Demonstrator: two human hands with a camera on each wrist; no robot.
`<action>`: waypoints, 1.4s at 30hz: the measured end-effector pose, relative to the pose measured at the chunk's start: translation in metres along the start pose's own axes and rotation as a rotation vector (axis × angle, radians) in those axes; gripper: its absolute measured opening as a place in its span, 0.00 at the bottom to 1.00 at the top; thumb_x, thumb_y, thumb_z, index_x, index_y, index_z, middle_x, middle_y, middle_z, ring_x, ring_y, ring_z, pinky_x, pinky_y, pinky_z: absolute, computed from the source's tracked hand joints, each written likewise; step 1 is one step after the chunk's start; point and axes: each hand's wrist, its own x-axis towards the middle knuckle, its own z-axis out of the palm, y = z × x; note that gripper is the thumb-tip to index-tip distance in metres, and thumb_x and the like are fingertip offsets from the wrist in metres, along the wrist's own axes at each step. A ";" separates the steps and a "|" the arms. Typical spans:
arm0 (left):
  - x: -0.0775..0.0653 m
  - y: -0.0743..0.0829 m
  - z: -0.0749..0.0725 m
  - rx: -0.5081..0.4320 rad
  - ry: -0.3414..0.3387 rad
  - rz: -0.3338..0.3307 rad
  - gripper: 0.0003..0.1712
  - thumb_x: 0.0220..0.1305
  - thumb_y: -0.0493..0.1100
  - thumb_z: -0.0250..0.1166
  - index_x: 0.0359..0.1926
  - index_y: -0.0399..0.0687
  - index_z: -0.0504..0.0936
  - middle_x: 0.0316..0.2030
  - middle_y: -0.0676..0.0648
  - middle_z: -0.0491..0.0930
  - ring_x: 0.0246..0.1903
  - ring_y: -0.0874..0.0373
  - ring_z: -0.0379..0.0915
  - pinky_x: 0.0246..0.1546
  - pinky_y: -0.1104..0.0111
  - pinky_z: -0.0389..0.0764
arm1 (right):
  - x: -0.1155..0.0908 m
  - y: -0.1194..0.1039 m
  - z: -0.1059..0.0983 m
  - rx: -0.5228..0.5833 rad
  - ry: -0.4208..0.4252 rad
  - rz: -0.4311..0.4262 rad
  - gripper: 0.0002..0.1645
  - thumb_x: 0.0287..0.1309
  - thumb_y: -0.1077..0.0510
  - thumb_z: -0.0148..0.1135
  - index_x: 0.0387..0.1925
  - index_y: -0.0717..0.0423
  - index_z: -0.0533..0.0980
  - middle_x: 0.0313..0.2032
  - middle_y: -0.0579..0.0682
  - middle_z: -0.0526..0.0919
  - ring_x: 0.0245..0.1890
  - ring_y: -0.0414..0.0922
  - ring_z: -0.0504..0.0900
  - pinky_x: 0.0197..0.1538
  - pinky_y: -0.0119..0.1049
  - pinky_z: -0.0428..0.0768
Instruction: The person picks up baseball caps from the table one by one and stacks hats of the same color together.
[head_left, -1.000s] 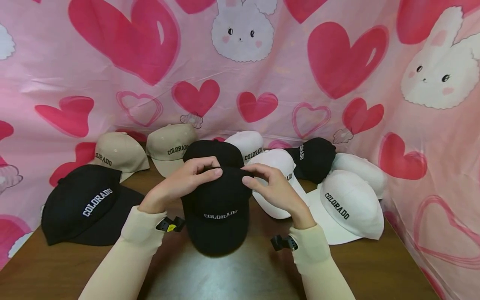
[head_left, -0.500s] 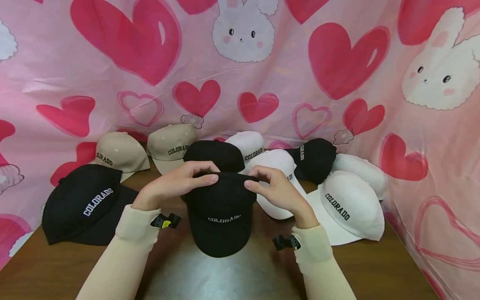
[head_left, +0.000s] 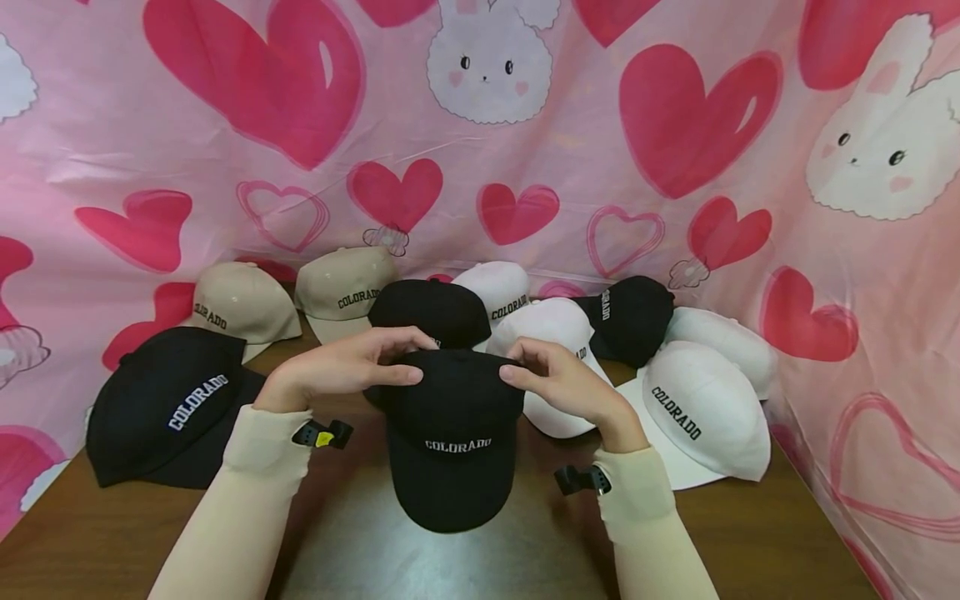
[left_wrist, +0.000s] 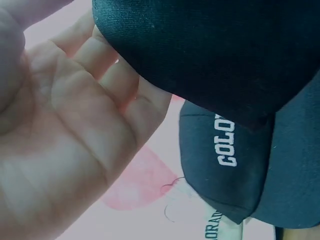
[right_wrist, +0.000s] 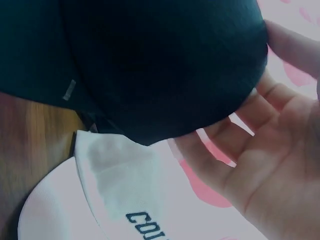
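Both hands hold a black baseball cap (head_left: pixel 456 408) lettered COLORADO, its brim pointing down toward the person. My left hand (head_left: pixel 341 367) pinches the crown's left top edge, thumb in front and fingers behind. At the right top edge, my right hand (head_left: pixel 566 383) grips it the same way. In the left wrist view the left hand's fingers (left_wrist: pixel 120 82) reach behind the dark crown (left_wrist: pixel 210 45). The right wrist view shows fingers of the right hand (right_wrist: pixel 280 140) curled against the crown (right_wrist: pixel 170 65). Another black cap (head_left: pixel 429 310) stands just behind the held one.
On the wooden table (head_left: pixel 390 567), a black cap (head_left: pixel 165 408) sits at left, with beige caps (head_left: pixel 243 304) behind it. White caps (head_left: pixel 705 408) and a black cap (head_left: pixel 637 321) stand at right. A pink heart-patterned cloth (head_left: pixel 570 150) hangs behind.
The held black cap has come toward the person and slightly right, away from the black cap behind it. Both hands moved with it and spread a little farther apart.
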 end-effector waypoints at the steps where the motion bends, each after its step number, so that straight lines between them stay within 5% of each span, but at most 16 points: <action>1: 0.001 -0.001 0.001 -0.007 -0.005 -0.002 0.25 0.75 0.46 0.68 0.69 0.55 0.76 0.58 0.47 0.81 0.58 0.48 0.76 0.63 0.52 0.76 | -0.001 0.001 -0.001 0.009 -0.017 0.003 0.06 0.74 0.55 0.65 0.44 0.53 0.79 0.35 0.51 0.79 0.40 0.51 0.79 0.48 0.40 0.78; 11: 0.009 -0.012 0.004 -0.020 -0.026 -0.024 0.24 0.76 0.46 0.67 0.69 0.51 0.76 0.56 0.45 0.82 0.58 0.48 0.74 0.63 0.53 0.76 | -0.001 0.012 -0.003 0.023 -0.108 0.011 0.13 0.69 0.57 0.70 0.48 0.57 0.76 0.37 0.53 0.84 0.41 0.52 0.83 0.52 0.40 0.81; 20: 0.014 -0.020 0.006 -0.055 -0.054 -0.113 0.26 0.73 0.49 0.69 0.68 0.53 0.76 0.56 0.45 0.81 0.60 0.47 0.72 0.62 0.53 0.76 | 0.002 0.023 -0.002 0.015 -0.135 0.088 0.12 0.72 0.57 0.68 0.49 0.57 0.76 0.38 0.52 0.85 0.41 0.50 0.82 0.52 0.41 0.80; 27: 0.020 -0.027 0.009 -0.070 -0.098 -0.109 0.31 0.72 0.46 0.71 0.71 0.48 0.72 0.58 0.45 0.81 0.59 0.48 0.76 0.65 0.53 0.75 | 0.004 0.029 0.000 0.011 -0.161 0.158 0.15 0.74 0.53 0.65 0.50 0.60 0.75 0.40 0.53 0.86 0.43 0.50 0.82 0.53 0.45 0.79; 42: 0.031 -0.040 0.017 0.077 0.028 -0.116 0.27 0.73 0.48 0.70 0.68 0.50 0.76 0.49 0.46 0.82 0.51 0.51 0.76 0.57 0.55 0.76 | 0.009 0.045 0.006 -0.023 -0.103 0.224 0.16 0.76 0.52 0.64 0.53 0.60 0.74 0.41 0.52 0.84 0.44 0.47 0.81 0.53 0.43 0.76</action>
